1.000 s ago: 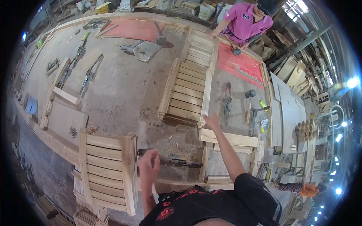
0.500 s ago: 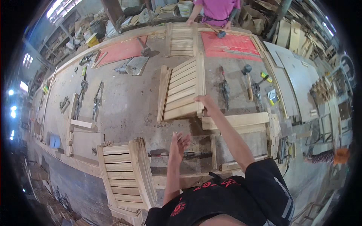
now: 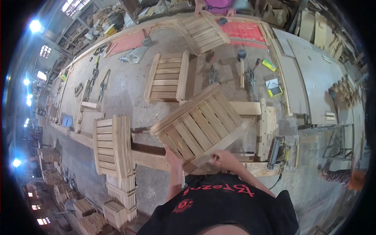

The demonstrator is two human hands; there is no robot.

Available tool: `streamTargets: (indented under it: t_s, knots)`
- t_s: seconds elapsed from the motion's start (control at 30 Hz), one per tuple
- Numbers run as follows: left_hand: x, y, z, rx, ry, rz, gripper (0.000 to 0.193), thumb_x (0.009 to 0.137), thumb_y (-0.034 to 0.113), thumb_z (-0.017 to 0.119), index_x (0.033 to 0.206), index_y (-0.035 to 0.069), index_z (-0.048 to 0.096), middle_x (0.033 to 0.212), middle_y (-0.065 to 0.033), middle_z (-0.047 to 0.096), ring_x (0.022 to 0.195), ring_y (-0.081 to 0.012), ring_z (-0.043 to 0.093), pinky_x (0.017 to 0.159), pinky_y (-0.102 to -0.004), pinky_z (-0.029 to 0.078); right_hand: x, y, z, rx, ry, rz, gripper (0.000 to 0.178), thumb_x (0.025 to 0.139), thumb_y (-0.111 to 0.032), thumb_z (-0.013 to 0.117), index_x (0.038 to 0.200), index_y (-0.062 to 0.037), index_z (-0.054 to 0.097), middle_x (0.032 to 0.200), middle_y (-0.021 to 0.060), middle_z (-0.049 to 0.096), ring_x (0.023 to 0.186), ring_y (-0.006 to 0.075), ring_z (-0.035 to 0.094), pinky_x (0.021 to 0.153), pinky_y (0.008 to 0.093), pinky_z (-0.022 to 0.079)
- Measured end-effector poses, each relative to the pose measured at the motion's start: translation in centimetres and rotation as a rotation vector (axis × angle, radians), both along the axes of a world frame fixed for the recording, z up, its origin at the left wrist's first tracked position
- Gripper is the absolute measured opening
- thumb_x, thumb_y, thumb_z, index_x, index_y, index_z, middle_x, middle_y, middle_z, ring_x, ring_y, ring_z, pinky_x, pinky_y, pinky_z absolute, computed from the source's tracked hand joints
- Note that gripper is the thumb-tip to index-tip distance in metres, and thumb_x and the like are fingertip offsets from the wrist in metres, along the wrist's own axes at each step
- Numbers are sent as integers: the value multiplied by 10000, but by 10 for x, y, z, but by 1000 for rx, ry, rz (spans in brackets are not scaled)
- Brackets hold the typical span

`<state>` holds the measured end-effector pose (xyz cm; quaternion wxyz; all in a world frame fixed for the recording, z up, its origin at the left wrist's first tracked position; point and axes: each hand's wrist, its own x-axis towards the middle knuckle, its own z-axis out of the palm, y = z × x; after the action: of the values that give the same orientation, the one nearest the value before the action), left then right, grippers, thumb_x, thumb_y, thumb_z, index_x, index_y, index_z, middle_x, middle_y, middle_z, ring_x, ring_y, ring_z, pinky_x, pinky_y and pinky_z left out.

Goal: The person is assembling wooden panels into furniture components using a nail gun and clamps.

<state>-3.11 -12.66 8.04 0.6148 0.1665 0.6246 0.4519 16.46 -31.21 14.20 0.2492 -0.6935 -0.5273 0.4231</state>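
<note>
A slatted wooden panel (image 3: 201, 127) is tilted diagonally in front of my body, over the near edge of the workbench. My left hand (image 3: 173, 158) grips its lower left corner, thumb along the edge and the other fingers mostly hidden. Close to the panel's near rail, my right hand (image 3: 225, 159) has its fingers curled in; slightly blurred, they do not show what they hold, if anything. Another slatted panel (image 3: 167, 76) lies farther back on the bench. Left of me stands a stack of slatted panels (image 3: 105, 147).
Across the bench, a co-worker's hand (image 3: 199, 6) is at a further slatted panel (image 3: 203, 34). Mallets (image 3: 241, 55), clamps (image 3: 250, 78) and a yellow-and-white box (image 3: 273, 87) lie to the right. Wooden rails (image 3: 267, 127) form a frame at the near right; more clamps (image 3: 103, 84) lie left.
My right hand has come back from the bench's middle toward my body. My left hand, open before, now grips a panel close to me. The far panel is turned at an angle.
</note>
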Motion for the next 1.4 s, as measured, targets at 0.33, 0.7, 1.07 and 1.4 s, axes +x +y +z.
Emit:
streamTargets:
  t_s: [0.33, 0.7, 1.07, 1.4]
  knots:
    - [82, -6, -20, 59, 708, -585, 751, 897, 638, 568, 1037, -92, 675, 972, -165, 670, 840, -264, 598, 775, -400, 481, 59, -100, -124, 211, -340, -251, 480, 812, -354, 693, 1181, -66, 589, 1154, 171, 574, 1132, 370, 526, 933, 480, 464]
    - [101, 6, -105, 249, 1308, -1255, 749, 917, 597, 433, 1143, -87, 634, 1103, -336, 634, 1146, -451, 581, 966, -504, 473, 72, -123, -168, 156, -371, -375, 263, 812, -303, 681, 868, -53, 621, 897, 165, 621, 932, 375, 602, 834, 489, 484]
    - [169, 296, 7, 550, 1390, -1299, 384, 847, 288, 576, 1152, 74, 672, 1043, -191, 694, 975, -371, 672, 821, -512, 532, 47, -115, -197, 164, -655, -633, 180, 782, -206, 672, 831, -50, 597, 902, 177, 574, 954, 394, 539, 860, 513, 427]
    - [22, 86, -54, 529, 1411, -1167, 619, 864, 486, 631, 1271, 26, 552, 1157, -258, 632, 1037, -403, 633, 906, -503, 496, 30, -111, -163, 106, -592, -538, 167, 731, -245, 678, 797, -111, 604, 865, 137, 582, 933, 358, 557, 860, 498, 451]
